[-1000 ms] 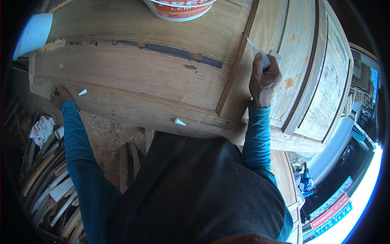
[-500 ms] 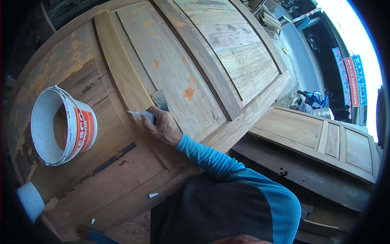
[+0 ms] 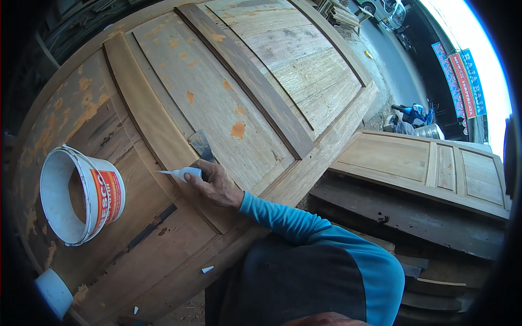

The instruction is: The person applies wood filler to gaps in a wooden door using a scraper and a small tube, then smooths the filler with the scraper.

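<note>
My right hand [image 3: 217, 185] is closed around a small white squeeze bottle [image 3: 187, 174] with a thin pointed nozzle. Its tip points left, over the seam beside a raised strip of the wooden door [image 3: 272, 49]. Beyond the fingers juts the flat blade of a scraper [image 3: 201, 144]; it seems held in the same hand, though its handle is hidden. Only a dark bit of my left hand [image 3: 129, 321] shows at the lower edge, its fingers not readable. Two small white cone-shaped pieces lie on the near part: one cone [image 3: 207, 269] and another cone [image 3: 136, 310].
A white bucket [image 3: 114, 168] with an orange-red label lies tipped on the door at left; a white container [image 3: 54, 293] is nearer. Orange filler patches [image 3: 237, 130] dot the panels. Another panelled door [image 3: 386, 157] rests at right above dark boards [image 3: 402, 212]. A road lies beyond.
The view has shifted a little. My right hand, with the bottle and scraper, has moved slightly toward me along the seam. My left hand has slipped mostly out of the lower edge.
</note>
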A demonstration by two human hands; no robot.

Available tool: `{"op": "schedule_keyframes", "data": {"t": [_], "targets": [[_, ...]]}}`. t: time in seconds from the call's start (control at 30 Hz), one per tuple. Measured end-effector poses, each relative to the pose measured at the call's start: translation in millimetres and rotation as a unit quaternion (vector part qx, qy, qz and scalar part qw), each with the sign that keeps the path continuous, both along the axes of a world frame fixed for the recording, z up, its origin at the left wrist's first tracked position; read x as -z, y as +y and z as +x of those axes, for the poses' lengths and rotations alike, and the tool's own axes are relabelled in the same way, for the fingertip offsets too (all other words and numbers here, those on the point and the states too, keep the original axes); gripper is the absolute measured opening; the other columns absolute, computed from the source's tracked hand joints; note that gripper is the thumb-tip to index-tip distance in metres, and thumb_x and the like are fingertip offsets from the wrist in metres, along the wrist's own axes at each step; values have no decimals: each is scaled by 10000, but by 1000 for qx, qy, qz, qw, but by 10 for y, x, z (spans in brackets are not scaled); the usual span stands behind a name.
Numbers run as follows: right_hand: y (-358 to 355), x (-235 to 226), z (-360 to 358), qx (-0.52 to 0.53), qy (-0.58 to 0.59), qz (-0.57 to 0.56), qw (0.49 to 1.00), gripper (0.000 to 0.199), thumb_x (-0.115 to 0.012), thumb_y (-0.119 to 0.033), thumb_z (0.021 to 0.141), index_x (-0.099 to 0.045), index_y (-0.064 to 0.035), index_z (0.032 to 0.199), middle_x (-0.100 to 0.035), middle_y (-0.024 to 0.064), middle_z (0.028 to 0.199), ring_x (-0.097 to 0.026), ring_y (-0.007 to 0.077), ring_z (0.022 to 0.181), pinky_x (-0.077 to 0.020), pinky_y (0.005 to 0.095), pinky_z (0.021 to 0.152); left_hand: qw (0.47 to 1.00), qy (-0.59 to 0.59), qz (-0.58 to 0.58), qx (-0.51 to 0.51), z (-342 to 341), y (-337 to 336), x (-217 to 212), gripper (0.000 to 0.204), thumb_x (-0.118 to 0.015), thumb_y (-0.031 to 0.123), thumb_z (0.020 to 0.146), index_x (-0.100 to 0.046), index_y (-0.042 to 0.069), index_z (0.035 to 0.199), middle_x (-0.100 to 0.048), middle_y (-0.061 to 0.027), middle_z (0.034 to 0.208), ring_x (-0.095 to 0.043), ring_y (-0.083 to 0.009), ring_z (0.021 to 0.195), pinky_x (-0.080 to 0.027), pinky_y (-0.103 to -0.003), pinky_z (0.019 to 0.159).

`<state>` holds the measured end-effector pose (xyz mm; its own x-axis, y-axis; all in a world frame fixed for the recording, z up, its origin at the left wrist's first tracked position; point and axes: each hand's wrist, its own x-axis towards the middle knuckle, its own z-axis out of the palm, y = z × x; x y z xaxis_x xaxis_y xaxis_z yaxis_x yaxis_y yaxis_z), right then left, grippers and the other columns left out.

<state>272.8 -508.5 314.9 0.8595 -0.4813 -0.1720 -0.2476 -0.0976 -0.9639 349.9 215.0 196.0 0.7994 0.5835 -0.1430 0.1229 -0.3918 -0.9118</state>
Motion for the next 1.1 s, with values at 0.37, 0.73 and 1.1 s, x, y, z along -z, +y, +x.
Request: {"op": "schedule_keyframes", "data": {"t": [0.37, 0.73, 1.1], "targets": [[38, 220, -293, -13, 7, 57, 998, 413, -648, -386, 993, -688, 13, 1087, -652, 110, 857, -591, 177, 781, -486, 353, 706, 979, 118, 159, 51, 13, 409, 213, 557, -659, 451, 969, -529, 165, 1428, -542, -21, 1436, -533, -214, 1289, -434, -417, 1087], [84, 184, -364, -56, -46, 116, 991, 308, -665, -310, 1023, -671, -24, 1136, -624, -15, 867, -534, 54, 772, -435, 258, 645, 998, -67, -5, -13, 252, -182, 114, 489, -641, 417, 955, -597, 71, 1296, -609, -127, 1278, -598, -309, 1156, -483, -462, 995], [14, 88, -413, -42, -24, 62, 997, 342, -682, -324, 996, -681, 4, 1095, -674, 66, 864, -604, 129, 794, -493, 311, 689, 857, -430, -284, -5, 35, -114, 163, 467, -620, 382, 940, -673, -31, 1151, -684, -244, 1103, -670, -413, 1009, -538, -511, 893]]}}
